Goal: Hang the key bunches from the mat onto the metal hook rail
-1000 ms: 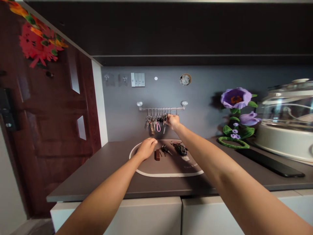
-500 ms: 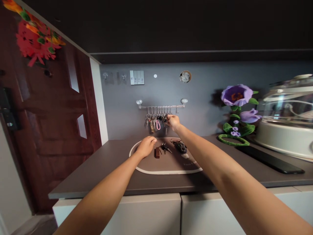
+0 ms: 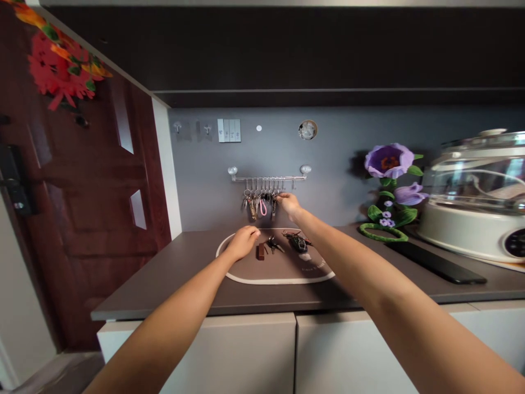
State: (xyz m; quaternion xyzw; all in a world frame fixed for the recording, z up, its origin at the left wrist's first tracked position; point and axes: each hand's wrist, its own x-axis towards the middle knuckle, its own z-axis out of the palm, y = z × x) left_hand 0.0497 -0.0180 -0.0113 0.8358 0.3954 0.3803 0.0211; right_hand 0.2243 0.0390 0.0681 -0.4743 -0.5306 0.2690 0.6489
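Little change is noted: keys are hung on the rack, still met by the right hand; handling is judged unfinished. Neither its grip nor the left hand's can be determined.

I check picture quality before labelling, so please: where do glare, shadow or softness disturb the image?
Head view: pale glare on the clear, rounded appliance cover; head view: dark shadow on the flat grey wall, left of the purple, cup-shaped flower; head view: small hanging metal keys too soft to separate.
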